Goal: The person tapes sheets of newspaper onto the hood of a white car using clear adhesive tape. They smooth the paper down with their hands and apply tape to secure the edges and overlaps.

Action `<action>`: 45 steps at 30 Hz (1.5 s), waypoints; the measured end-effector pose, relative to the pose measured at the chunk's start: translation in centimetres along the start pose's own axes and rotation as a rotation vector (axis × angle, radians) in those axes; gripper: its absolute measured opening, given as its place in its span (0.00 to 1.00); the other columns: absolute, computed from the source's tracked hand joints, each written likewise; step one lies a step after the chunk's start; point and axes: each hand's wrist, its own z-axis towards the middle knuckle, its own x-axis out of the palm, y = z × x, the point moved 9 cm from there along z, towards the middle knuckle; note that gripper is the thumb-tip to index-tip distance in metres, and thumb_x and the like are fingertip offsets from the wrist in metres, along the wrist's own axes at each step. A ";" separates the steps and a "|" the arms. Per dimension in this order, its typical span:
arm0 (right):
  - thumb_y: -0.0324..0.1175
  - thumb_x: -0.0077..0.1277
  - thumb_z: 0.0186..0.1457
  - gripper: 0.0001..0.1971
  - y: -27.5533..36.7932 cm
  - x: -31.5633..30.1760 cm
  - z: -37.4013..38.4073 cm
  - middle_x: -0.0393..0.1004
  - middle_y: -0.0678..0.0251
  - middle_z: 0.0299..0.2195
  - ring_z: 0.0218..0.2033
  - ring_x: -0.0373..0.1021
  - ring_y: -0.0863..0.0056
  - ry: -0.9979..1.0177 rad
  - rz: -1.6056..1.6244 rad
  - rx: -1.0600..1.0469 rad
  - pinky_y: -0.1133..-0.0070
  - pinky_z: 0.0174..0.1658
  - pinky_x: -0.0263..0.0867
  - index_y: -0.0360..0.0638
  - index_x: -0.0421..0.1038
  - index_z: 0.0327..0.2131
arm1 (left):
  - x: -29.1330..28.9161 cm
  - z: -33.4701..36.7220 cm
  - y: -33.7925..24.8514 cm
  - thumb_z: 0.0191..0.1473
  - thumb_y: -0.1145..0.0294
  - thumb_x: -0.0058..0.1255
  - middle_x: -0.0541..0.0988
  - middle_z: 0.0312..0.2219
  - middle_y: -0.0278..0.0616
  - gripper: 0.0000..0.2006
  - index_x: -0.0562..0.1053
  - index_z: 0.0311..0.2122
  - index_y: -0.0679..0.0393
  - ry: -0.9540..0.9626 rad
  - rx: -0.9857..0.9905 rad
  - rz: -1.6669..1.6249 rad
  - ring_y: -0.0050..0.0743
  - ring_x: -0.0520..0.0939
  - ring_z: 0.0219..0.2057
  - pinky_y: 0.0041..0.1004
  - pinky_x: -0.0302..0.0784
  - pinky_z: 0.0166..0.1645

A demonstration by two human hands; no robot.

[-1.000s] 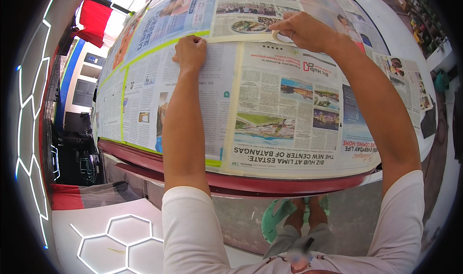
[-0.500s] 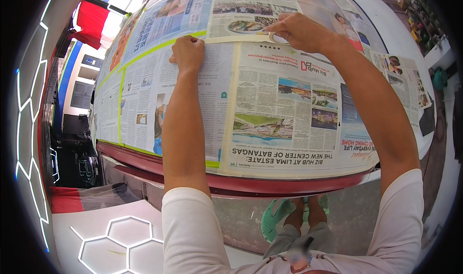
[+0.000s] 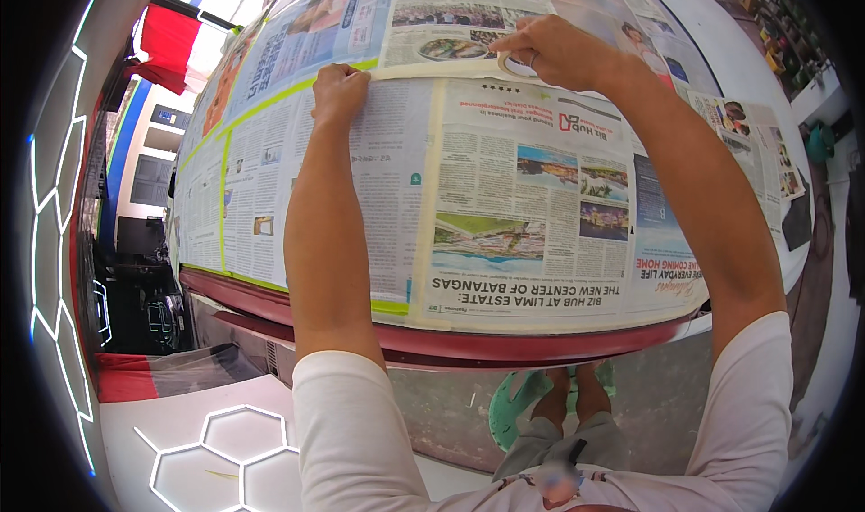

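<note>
Sheets of newspaper [image 3: 487, 170] cover a broad, curved panel with a dark red edge [image 3: 432, 345]. My right hand [image 3: 563, 53], a ring on one finger, grips a roll of cream masking tape [image 3: 515, 64] above the seam between two sheets. A strip of tape [image 3: 432, 69] stretches leftward from the roll along that seam to my left hand [image 3: 341, 93]. The left fingers are closed, pinching the strip's left end beside a yellow-green tape line [image 3: 288, 98]. Whether the strip's whole length touches the paper cannot be made out.
A white panel with hexagonal lines [image 3: 203, 458] is at lower left, below a red and grey cloth [image 3: 171, 374]. Another red cloth [image 3: 168, 48] hangs at upper left. Below the panel edge is a green plastic seat [image 3: 509, 413]. Shelved items [image 3: 793, 35] are at far right.
My left hand has shifted slightly left with the end of the tape. My right hand has moved a little left and up, still holding the roll.
</note>
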 end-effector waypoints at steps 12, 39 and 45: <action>0.27 0.48 0.65 0.15 -0.2 0.5 -0.2 0.74 0.56 0.34 0.36 0.73 0.62 0.011 0.013 0.017 0.67 0.43 0.68 0.46 0.78 0.52 | -0.1 0.7 -0.5 0.48 0.68 0.60 0.83 0.32 0.52 0.16 0.81 0.39 0.71 0.007 0.086 -0.013 0.37 0.82 0.31 0.33 0.76 0.41; 0.23 0.46 0.61 0.20 1.4 1.4 -0.2 0.78 0.50 0.43 0.46 0.76 0.57 0.145 0.027 0.070 0.66 0.53 0.70 0.52 0.77 0.53 | -2.5 -1.0 0.2 0.41 0.61 0.72 0.82 0.42 0.52 0.29 0.76 0.48 0.64 -0.292 -0.042 0.178 0.48 0.84 0.42 0.37 0.77 0.49; 0.23 0.47 0.60 0.20 0.5 2.0 -0.5 0.77 0.52 0.45 0.48 0.75 0.57 0.157 0.066 0.122 0.66 0.53 0.70 0.51 0.77 0.53 | -0.4 -5.2 -5.0 0.54 0.64 0.62 0.72 0.59 0.51 0.32 0.65 0.62 0.61 -0.296 0.355 0.449 0.51 0.69 0.63 0.56 0.60 0.66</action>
